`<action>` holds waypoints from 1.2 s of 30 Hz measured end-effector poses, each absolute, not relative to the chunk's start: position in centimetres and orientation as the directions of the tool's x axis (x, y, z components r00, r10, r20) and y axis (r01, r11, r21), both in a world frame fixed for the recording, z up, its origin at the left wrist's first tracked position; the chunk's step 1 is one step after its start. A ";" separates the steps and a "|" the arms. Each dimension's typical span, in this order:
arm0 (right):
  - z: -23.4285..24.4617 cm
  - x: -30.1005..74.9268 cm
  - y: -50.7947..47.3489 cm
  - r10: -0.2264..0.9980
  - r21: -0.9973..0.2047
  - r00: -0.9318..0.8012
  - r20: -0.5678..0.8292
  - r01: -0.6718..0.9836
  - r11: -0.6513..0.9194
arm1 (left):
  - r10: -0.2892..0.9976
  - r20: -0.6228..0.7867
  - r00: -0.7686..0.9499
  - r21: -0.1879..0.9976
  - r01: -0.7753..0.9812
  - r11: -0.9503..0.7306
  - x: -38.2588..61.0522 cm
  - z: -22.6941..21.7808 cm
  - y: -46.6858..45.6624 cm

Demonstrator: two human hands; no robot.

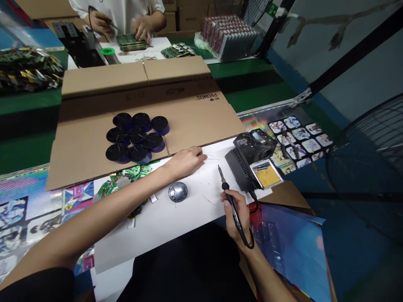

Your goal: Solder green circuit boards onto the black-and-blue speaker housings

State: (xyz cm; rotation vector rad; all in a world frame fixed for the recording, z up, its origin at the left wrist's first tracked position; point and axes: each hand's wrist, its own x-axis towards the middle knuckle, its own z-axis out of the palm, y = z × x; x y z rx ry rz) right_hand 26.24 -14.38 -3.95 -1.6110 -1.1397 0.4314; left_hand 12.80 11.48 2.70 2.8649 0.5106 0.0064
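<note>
Right hand point(236, 214) is closed in a pen grip on a slim black soldering iron point(232, 202), its bare metal tip pointing toward 11 o'clock and held above the work surface. Whether the tip is hot cannot be told. Left hand point(185, 162) is released, resting with fingers lightly curled and holding nothing visible, on a white board sheet point(201, 226). Its fingertips point(203, 156) lie just beside fine loose wires point(212, 158).

Risks: if hot, the tip could burn the left fingers should the right hand swing toward 10 o'clock, as the two are near each other. It could also scorch the brown corrugated cardboard sheet point(192, 121) at 11 o'clock if laid against it. A snagged black cord point(252, 239) could drag the iron from the grip. A knock from the left hand could scatter the round canisters, which stand close together.

Count: eight round black canisters with blue bases point(137, 135), one black soldering station point(252, 161) at 1 o'clock, one domed silver object point(178, 191), and one pair of dark-handled pliers point(288, 142) at 2 o'clock. One co-worker point(116, 10) sits at 12 o'clock, both of their own hands at work over a stack of green circuit boards point(128, 42).
</note>
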 end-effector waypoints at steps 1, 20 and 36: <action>-3.9 26.2 -14.1 0.842 -0.894 0.477 0.252 0.448 0.014 | 0.344 -0.034 0.938 0.225 0.342 -0.912 12.7 2.8 11.4; -4.8 26.7 -12.9 0.762 -0.979 0.637 0.118 0.205 -0.020 | 0.866 0.013 0.500 0.670 0.638 -0.379 -1.6 8.7 6.5; -4.4 26.4 -12.7 0.758 -0.913 0.580 0.300 0.406 0.051 | 0.809 0.225 0.543 0.422 0.694 -0.583 -9.6 2.0 0.2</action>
